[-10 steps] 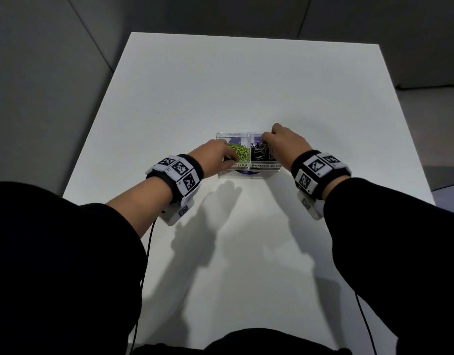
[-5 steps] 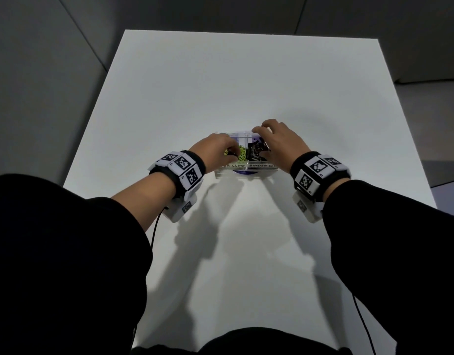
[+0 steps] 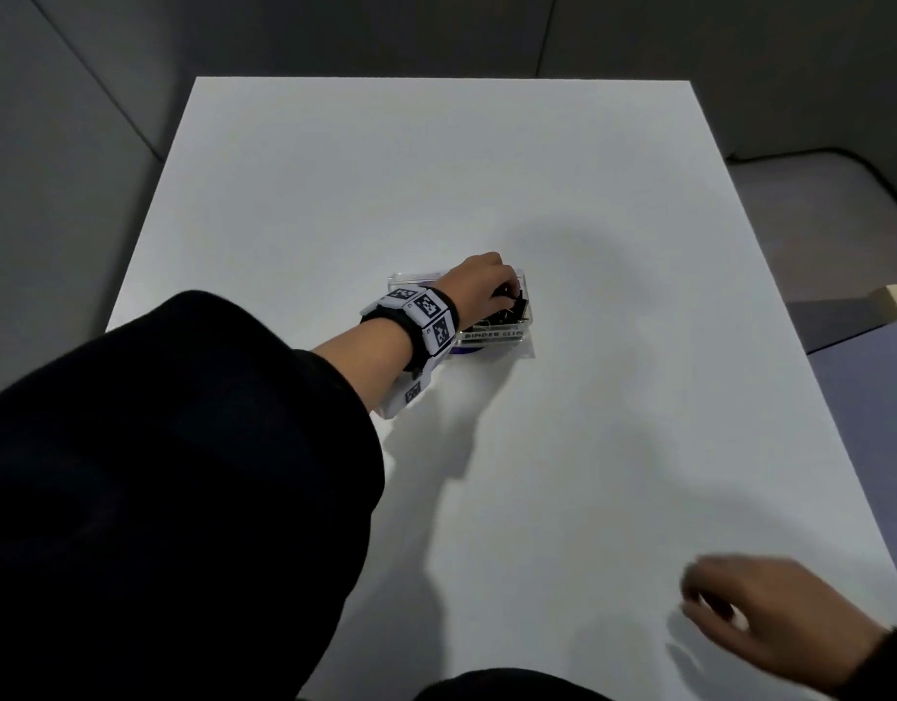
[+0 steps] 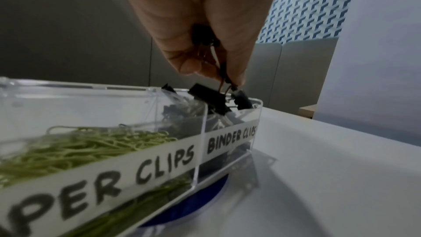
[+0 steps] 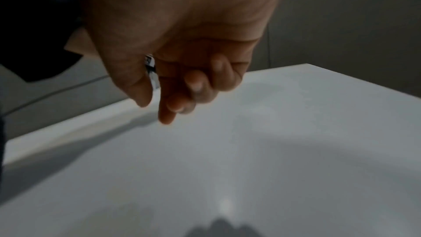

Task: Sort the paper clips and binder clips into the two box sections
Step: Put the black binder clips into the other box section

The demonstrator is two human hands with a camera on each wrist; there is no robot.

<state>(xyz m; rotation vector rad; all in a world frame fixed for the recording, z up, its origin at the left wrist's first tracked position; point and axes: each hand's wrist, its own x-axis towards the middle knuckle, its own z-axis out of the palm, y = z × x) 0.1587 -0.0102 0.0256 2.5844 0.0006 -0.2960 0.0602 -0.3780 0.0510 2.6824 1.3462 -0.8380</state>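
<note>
On the white worktop (image 3: 486, 169), the clear acrylic two-section box (image 4: 127, 100) is holding green paper clips (image 4: 86, 143) left, black binder clips (image 4: 182, 116) right. The left hand (image 4: 200, 24) fingers are pinching a black binder clip (image 4: 209, 98) by its wire handles above the binder section; releasing it there likely comes next. The right hand (image 5: 173, 46) is hanging loosely curled, holding nothing.

The box (image 3: 524, 341) is set near the middle of the table (image 3: 588, 447), with the paper clips (image 4: 75, 149) held in its left section and the binder clips (image 4: 182, 120) piled in its right section. The left hand (image 3: 479, 280) is placed over the right section, with a binder clip (image 4: 209, 98) pinched by its wire handles just above the pile. The right hand (image 3: 770, 619) is held above the table's near right corner, well apart from the box.
</note>
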